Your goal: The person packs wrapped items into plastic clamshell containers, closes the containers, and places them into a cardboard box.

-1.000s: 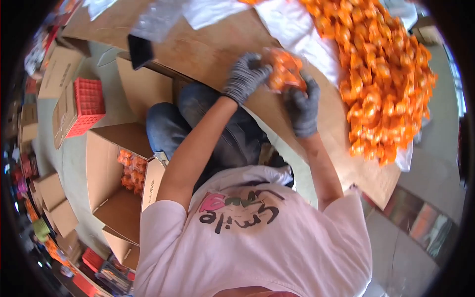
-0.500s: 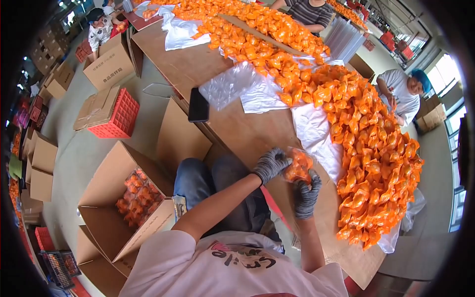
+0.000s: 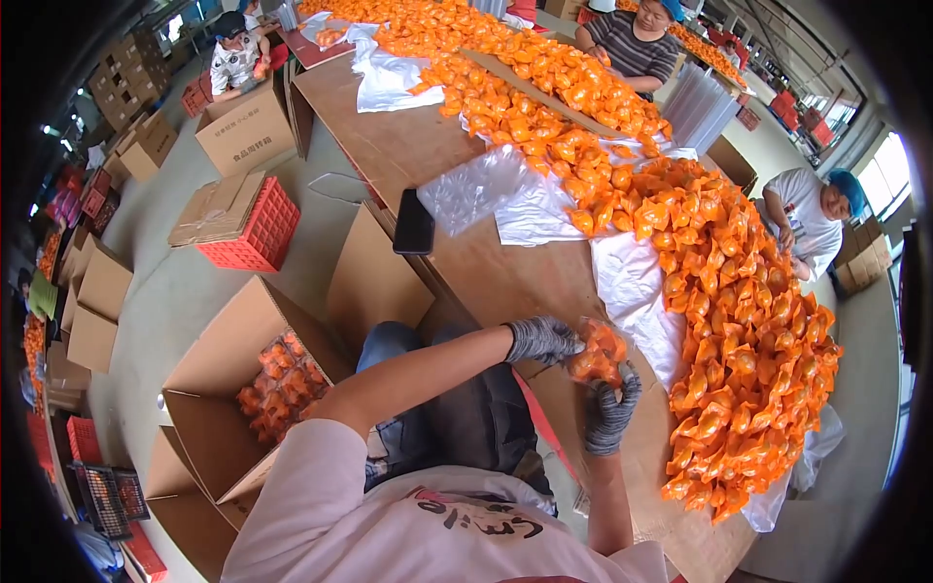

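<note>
A clear pack of orange wrapped pieces [image 3: 597,352] is held above the cardboard-covered table [image 3: 486,277]. My left hand [image 3: 544,340], in a grey striped glove, grips its left side. My right hand [image 3: 612,413], gloved alike, has its fingers closed on the pack's lower right edge. Beyond the pack, white cloth [image 3: 637,301] lies beside a long heap of orange wrapped pieces [image 3: 739,350]. Similar packs [image 3: 282,389] sit inside an open carton [image 3: 209,437] to the left of my legs.
A black phone [image 3: 414,223] lies at the table's left edge beside clear plastic bags [image 3: 471,189]. A red crate [image 3: 255,228] with flattened cardboard stands on the floor. Co-workers sit at the far left [image 3: 235,60], far side [image 3: 637,44] and right [image 3: 805,219].
The camera view has tilted up from the first frame, bringing the far table and co-workers into sight. Both hands still hold the pack, which has turned slightly.
</note>
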`<control>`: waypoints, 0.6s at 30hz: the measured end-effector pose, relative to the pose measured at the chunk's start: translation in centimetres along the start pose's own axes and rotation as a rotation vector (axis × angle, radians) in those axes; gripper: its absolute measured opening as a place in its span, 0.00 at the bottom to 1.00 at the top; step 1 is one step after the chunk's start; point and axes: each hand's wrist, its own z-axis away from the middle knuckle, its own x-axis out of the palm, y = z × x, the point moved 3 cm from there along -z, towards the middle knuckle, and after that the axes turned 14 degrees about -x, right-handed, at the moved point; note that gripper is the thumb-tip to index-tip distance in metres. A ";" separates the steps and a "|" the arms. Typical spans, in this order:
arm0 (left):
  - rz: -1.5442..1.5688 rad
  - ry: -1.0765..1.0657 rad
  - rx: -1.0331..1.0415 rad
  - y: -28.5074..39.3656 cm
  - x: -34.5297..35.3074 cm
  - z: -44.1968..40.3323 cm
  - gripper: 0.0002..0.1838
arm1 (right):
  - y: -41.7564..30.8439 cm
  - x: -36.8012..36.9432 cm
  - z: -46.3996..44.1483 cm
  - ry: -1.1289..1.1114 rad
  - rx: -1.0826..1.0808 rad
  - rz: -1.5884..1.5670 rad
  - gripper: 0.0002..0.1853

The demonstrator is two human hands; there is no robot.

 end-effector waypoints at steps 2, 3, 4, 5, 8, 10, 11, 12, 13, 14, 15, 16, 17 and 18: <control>-0.130 0.018 0.094 0.2 0.0 -0.6 0.18 | 0.1 0.1 -0.2 0.003 -0.006 0.020 0.18; -0.226 0.055 0.125 1.1 0.3 0.6 0.20 | 0.1 0.2 0.0 0.013 0.048 -0.014 0.18; -0.171 0.021 0.181 0.5 -0.1 -0.9 0.20 | 0.0 0.3 0.2 0.025 0.102 -0.047 0.18; -0.245 0.033 0.165 1.0 -0.2 -0.6 0.20 | 0.7 0.6 0.2 0.071 0.268 -0.192 0.17; -0.125 -0.013 0.135 0.1 -0.3 -0.9 0.16 | 1.3 1.0 0.5 0.141 0.405 -0.324 0.18; -0.080 0.030 0.092 -0.3 -0.8 -1.5 0.13 | 1.1 1.3 0.5 0.153 0.406 -0.336 0.18; -0.052 0.065 0.081 0.1 -0.7 -0.8 0.13 | 1.1 1.3 0.4 0.149 0.389 -0.312 0.18; -0.027 0.105 0.073 0.0 -0.6 -0.4 0.12 | 0.9 1.1 0.2 0.119 0.356 -0.249 0.19; -0.022 0.132 0.074 0.1 -0.5 -0.3 0.12 | 0.7 0.9 0.0 0.091 0.324 -0.185 0.20; -0.019 0.163 0.081 0.0 -0.5 -0.5 0.12 | 0.2 0.7 -0.6 0.034 0.185 -0.036 0.20; 0.003 0.167 0.074 -0.1 -0.5 -0.6 0.12 | -0.2 0.6 -1.1 -0.024 0.041 0.110 0.20; 0.006 0.164 0.072 -0.2 -0.3 -0.8 0.12 | -0.2 0.5 -1.3 -0.054 0.008 0.170 0.20; -0.022 0.191 0.088 -0.3 -0.2 -1.0 0.11 | -0.3 0.3 -1.2 -0.060 0.009 0.168 0.20; -0.047 0.224 0.107 -0.3 -0.2 -1.0 0.11 | -0.3 0.0 -1.2 -0.071 -0.050 0.213 0.18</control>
